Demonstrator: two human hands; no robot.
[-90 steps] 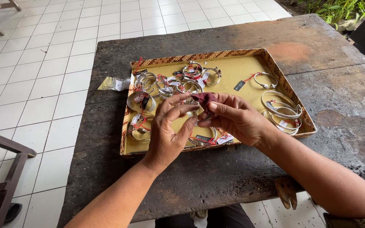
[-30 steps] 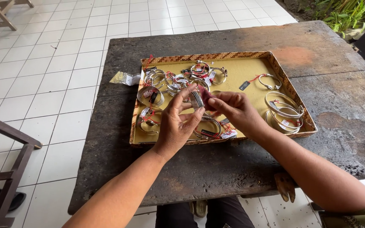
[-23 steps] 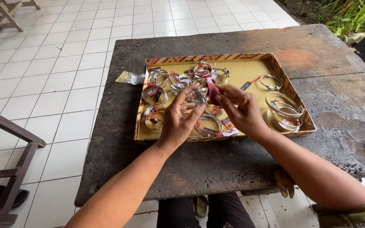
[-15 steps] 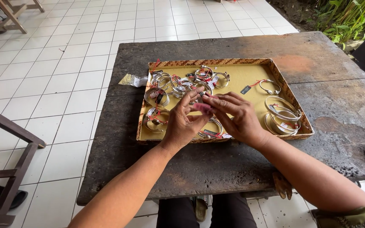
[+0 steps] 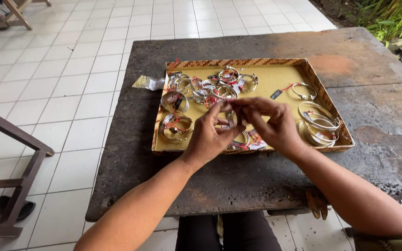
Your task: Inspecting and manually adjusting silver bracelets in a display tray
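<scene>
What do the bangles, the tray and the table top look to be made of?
Bangles: shiny silvery metal, judging by the bright glints. Tray: mustard, matte lining, likely fabric or card, with a woven-patterned rim. Table: dark, rough, mottled slab, probably stone or concrete.

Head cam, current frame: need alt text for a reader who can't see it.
Left hand and right hand hold a small silver bangle between their fingertips above a shallow yellow-lined tray of tagged silver bangles. The tray sits on a dark, worn stone table over white floor tiles.
</scene>
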